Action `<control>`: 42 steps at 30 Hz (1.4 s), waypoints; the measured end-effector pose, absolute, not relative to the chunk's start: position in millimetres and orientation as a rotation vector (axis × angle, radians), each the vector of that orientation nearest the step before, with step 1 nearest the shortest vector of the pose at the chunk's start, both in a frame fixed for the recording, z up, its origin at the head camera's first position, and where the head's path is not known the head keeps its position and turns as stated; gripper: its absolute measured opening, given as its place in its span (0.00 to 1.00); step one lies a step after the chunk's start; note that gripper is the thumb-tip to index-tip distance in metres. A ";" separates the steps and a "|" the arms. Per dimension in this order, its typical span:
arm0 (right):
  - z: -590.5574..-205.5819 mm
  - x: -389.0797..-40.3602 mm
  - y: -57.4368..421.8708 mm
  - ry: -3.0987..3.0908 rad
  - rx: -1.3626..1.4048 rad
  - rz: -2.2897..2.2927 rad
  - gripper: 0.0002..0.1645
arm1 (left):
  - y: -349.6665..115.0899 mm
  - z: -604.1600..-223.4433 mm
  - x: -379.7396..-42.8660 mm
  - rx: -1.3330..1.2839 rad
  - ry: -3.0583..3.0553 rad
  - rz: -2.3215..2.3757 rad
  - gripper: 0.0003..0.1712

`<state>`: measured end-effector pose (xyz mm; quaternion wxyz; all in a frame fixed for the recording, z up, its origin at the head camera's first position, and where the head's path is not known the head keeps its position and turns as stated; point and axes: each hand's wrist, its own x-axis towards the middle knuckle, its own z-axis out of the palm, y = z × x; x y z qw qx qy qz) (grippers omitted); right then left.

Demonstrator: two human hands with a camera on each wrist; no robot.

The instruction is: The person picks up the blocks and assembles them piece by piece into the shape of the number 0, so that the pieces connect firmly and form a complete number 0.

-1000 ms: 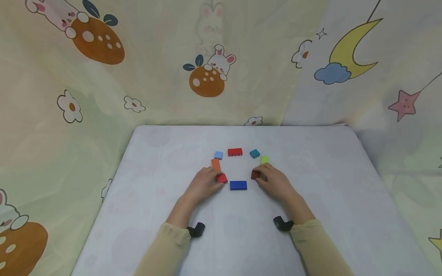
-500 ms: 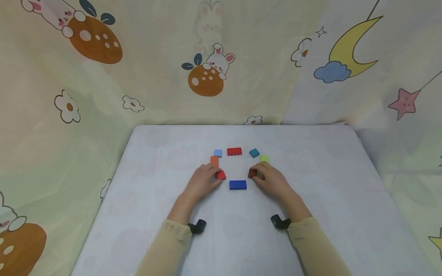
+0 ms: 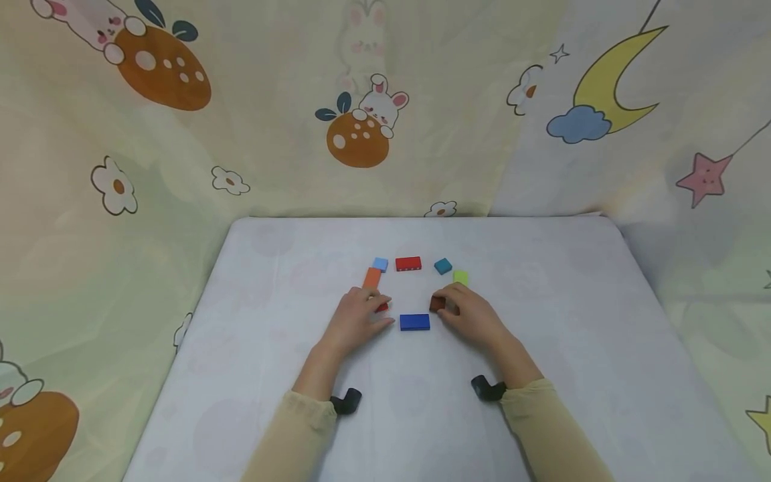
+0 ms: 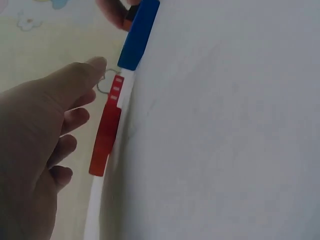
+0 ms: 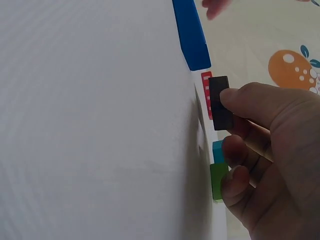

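In the head view my right hand [image 3: 476,316] pinches a small brown block [image 3: 436,304] between thumb and fingers. The right wrist view has that block, dark and upright [image 5: 220,104], under the thumb tip. My left hand [image 3: 354,318] is spread over a small red block [image 3: 382,307], thumb and fingers apart. Part of the red block is hidden by the fingers. From the left wrist, the thumb stands clear of the red block [image 4: 105,142]. An orange block [image 3: 371,278] lies just beyond the left fingers, slanted. Between the hands, nearer the person, lies a long blue block [image 3: 415,322].
Along the far side of the loose ring lie a light blue block [image 3: 380,264], a red block with white dots [image 3: 408,264] and a teal block [image 3: 443,266]. A lime green block [image 3: 460,277] is just beyond the right hand. All rest on a white-covered table [image 3: 253,375].
The left hand has let go of the small red block, its thumb and fingers parting. The orange block now slants, touching the light blue one. The right hand has shifted the brown block slightly left.
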<state>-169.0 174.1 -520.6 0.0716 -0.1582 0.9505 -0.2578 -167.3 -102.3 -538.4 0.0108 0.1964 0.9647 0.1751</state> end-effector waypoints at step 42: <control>-539.7 -166.1 173.3 2.847 -0.438 -0.822 0.28 | -97.2 -545.1 -162.4 0.678 3.031 0.621 0.28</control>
